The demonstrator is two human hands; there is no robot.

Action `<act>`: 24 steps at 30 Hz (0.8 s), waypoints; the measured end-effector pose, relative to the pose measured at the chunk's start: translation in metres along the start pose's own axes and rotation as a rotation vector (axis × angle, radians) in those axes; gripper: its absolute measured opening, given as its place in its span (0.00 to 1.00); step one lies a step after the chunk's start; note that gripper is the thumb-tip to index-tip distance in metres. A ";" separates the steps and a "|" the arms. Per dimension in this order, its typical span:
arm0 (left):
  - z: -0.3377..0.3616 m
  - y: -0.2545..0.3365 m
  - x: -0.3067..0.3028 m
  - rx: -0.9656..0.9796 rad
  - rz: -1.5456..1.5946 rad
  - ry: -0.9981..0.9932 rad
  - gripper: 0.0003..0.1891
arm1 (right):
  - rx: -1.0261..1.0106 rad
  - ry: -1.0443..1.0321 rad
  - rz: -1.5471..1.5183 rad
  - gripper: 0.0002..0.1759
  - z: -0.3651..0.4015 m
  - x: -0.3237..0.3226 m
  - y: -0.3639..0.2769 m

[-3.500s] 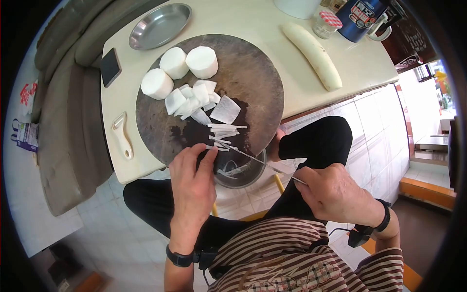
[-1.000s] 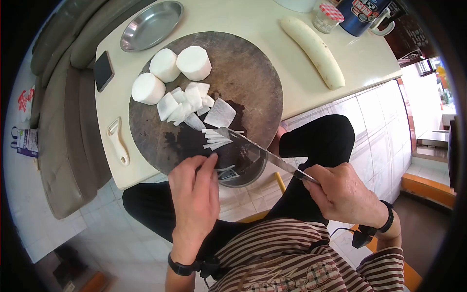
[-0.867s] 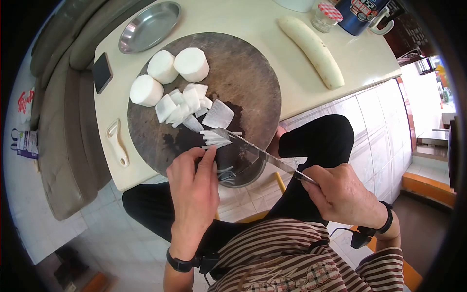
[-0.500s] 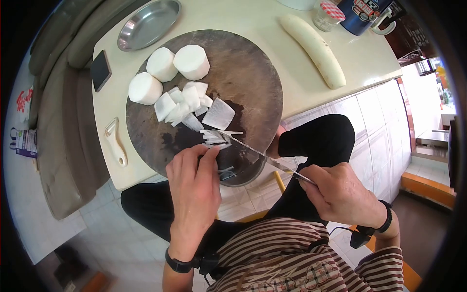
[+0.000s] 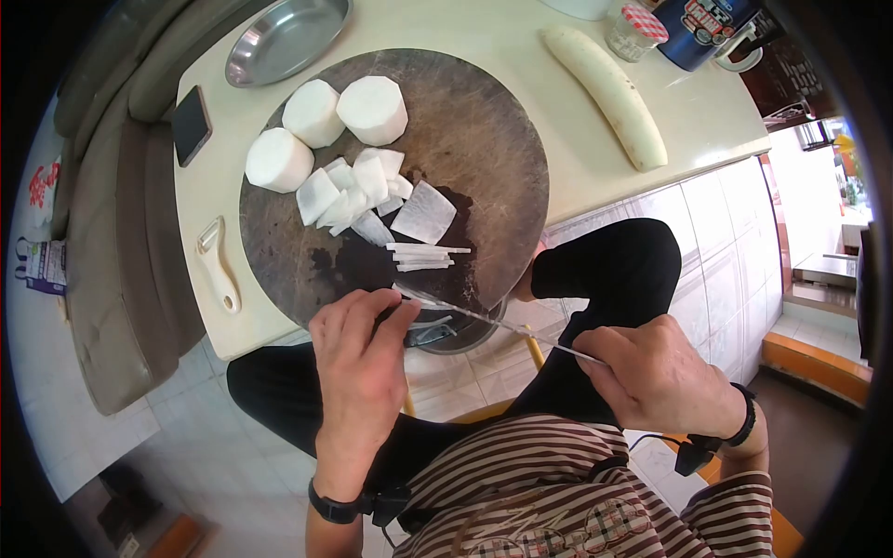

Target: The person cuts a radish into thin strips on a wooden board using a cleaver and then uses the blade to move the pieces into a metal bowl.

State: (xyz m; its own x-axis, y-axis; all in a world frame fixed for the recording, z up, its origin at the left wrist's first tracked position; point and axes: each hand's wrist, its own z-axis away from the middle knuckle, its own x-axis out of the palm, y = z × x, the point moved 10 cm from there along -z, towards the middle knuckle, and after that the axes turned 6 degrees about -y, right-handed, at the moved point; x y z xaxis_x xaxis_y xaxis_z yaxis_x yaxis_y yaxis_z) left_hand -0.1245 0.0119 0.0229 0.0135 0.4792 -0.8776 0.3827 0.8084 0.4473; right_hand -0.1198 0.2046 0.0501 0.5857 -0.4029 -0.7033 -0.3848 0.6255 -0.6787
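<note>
My right hand (image 5: 656,372) is closed round the handle of a kitchen knife (image 5: 502,324), whose blade points left across the front edge of a round wooden chopping board (image 5: 484,149). At the blade's tip, my left hand (image 5: 363,358) has bent fingers drawn close together; what they pinch, if anything, is hidden. Cut white strips (image 5: 423,256) lie side by side on the board. Behind them are a single white slice (image 5: 425,212), a heap of thin slices (image 5: 358,193) and three thick peeled white radish chunks (image 5: 372,109). Below the board edge, a metal basin (image 5: 465,339) holds some strips.
A whole white radish (image 5: 609,98) lies on the table (image 5: 507,56) at the right. A peeler (image 5: 217,270), phone (image 5: 192,126) and metal dish (image 5: 288,42) are at the left. A jar (image 5: 637,33) and blue can (image 5: 698,33) stand at the back right.
The knife has moved from the strips toward me, past the board's front edge. My left hand has drawn back slightly from the strips, which now lie uncovered.
</note>
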 end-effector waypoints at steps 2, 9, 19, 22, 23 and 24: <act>0.003 0.002 -0.001 0.007 -0.028 0.013 0.18 | -0.001 -0.025 0.013 0.08 0.001 -0.001 0.000; 0.008 0.009 0.001 0.004 -0.061 -0.015 0.16 | -0.057 -0.102 0.142 0.08 -0.005 -0.009 -0.007; 0.012 0.006 0.004 -0.013 -0.031 0.000 0.23 | 0.004 -0.172 0.214 0.08 -0.010 -0.012 -0.005; 0.013 0.006 0.004 -0.017 -0.020 -0.005 0.24 | 0.026 -0.117 0.204 0.08 -0.010 -0.016 -0.003; 0.014 0.006 0.004 -0.019 -0.012 -0.006 0.24 | 0.027 -0.120 0.183 0.08 -0.010 -0.016 -0.003; 0.014 0.005 0.003 -0.021 -0.012 -0.008 0.24 | 0.027 -0.122 0.161 0.08 -0.010 -0.015 -0.003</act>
State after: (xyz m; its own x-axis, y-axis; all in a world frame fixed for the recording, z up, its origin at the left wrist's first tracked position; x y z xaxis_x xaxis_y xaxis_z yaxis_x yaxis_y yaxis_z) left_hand -0.1097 0.0132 0.0202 0.0160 0.4668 -0.8842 0.3636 0.8211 0.4401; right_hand -0.1350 0.2021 0.0608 0.6007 -0.2135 -0.7704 -0.4620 0.6938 -0.5524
